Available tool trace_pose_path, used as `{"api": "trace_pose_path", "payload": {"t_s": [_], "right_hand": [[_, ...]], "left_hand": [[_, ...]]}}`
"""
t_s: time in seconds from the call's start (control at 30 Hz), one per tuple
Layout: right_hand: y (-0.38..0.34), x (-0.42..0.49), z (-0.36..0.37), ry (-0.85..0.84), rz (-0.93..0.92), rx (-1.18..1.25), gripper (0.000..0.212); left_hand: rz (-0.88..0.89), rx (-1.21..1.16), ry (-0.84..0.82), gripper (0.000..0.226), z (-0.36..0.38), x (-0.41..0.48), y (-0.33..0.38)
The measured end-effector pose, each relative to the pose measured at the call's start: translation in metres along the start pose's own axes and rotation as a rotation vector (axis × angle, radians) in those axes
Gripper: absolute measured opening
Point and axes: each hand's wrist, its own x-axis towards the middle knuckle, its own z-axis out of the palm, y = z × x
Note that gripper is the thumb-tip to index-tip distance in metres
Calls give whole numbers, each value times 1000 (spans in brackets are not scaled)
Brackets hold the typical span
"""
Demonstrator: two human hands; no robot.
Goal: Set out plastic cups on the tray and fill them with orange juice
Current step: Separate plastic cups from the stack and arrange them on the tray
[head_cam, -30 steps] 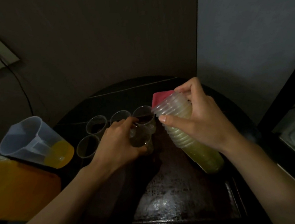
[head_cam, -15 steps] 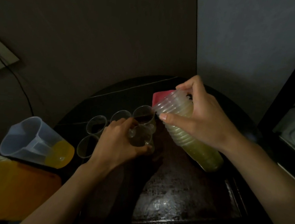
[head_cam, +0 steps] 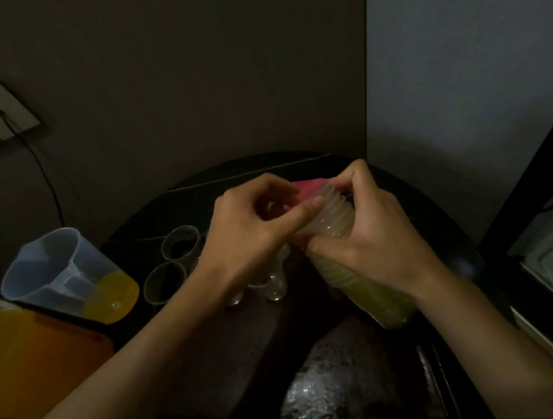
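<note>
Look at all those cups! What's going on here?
A person is setting out plastic cups. The right hand grips a tilted stack of cups, and the left hand pinches the top cup at its open end to pull it free. A few empty cups stand on the dark tray. A jug with orange juice sits at the left; no cup shows juice yet.

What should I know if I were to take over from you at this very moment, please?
Right hand grips the cup stack, tilted. Left hand pinches its top cup.
Several empty cups stand below the left hand, at the far end of the tray. The jug with juice is far left.
Done: some cups set out.
Left: peel off more, then pour; none is filled yet.
</note>
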Motion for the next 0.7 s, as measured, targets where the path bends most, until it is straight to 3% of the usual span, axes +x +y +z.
{"api": "trace_pose_path", "payload": {"t_s": [0.1, 0.23, 0.37, 0.47, 0.6, 0.7], "right_hand": [[1, -1, -2, 8, 0, -16, 64], [4, -1, -5, 4, -8, -34, 65], [7, -3, -11, 18, 6, -115, 66], [12, -6, -21, 54, 28, -186, 70], [22, -7, -43, 157, 55, -199, 70], [24, -10, -51, 204, 72, -160, 67]], "left_hand": [[-53, -115, -29, 33, 1, 5, -1], [-136, -207, -74, 47, 3, 10, 0], [-164, -251, 30, 56, 8, 12, 2], [-165, -377, 215, 64, -2, 18, 4], [-65, -321, 356, 56, -18, 14, 10], [12, -170, 260, 60, -8, 1, 1]]}}
